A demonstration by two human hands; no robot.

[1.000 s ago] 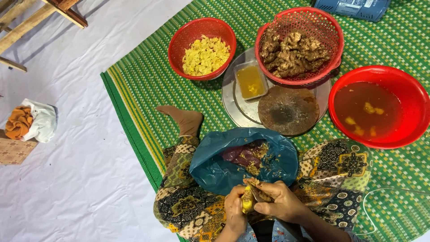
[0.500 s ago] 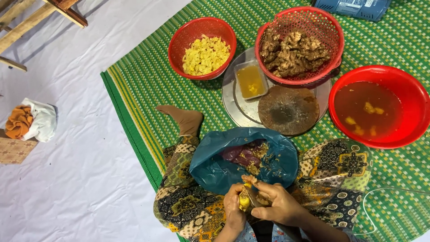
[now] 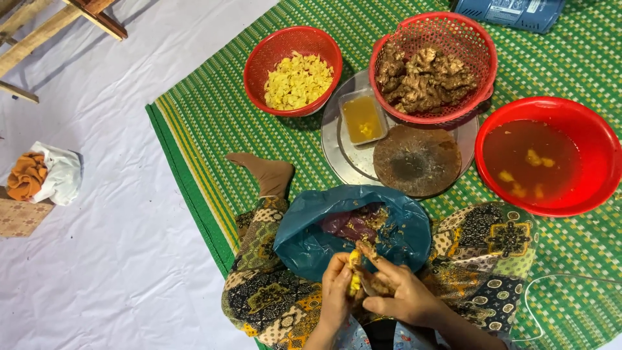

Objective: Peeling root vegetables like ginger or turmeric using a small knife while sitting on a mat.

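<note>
At the bottom centre my left hand (image 3: 337, 291) holds a small yellow peeled root piece (image 3: 354, 272) over my lap. My right hand (image 3: 395, 291) presses against the same piece from the right, fingers curled; a blade may lie between them but is too hidden to tell. Just above both hands a blue plastic bag (image 3: 311, 240) lies open on my patterned trousers, with brown peelings (image 3: 353, 223) inside.
On the green woven mat (image 3: 207, 110): a red bowl of yellow chopped pieces (image 3: 295, 81), a red basket of brown roots (image 3: 424, 78), a red basin of brownish water (image 3: 534, 159), a round wooden board (image 3: 418, 159) and a small tub of yellow liquid (image 3: 363, 118) on a metal tray. White sheet at left.
The hands have shifted slightly on the yellow piece, which has turned between the fingers. Everything on the mat stays where it was.
</note>
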